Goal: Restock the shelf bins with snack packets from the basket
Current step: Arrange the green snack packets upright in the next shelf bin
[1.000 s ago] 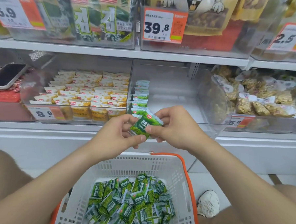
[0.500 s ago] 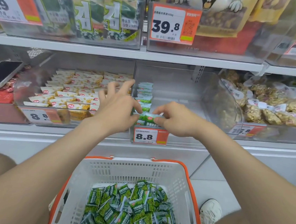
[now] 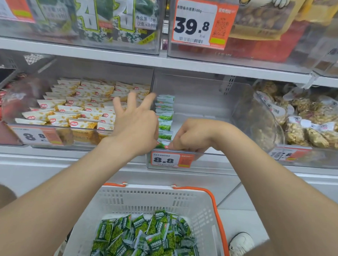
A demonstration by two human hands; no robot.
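One packet (image 3: 162, 143), right hand (image 3: 193, 136) pinching — bin (image 3: 221, 163) front

A: Where is there room in the middle bin (image 3: 211, 154)?
B: Right of the row of green packets (image 3: 166, 116) along its left wall, bare floor to the right wall.
A: From above?
B: The upper shelf (image 3: 109, 55) overhangs, so entry is over the front rim. The left hand (image 3: 137, 126) and the right hand (image 3: 191, 137), pinching the front packet (image 3: 163, 144), crowd the front-left corner.

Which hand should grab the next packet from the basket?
Probably left: the left hand is spread open, while the right hand is curled on the front packet in the bin.
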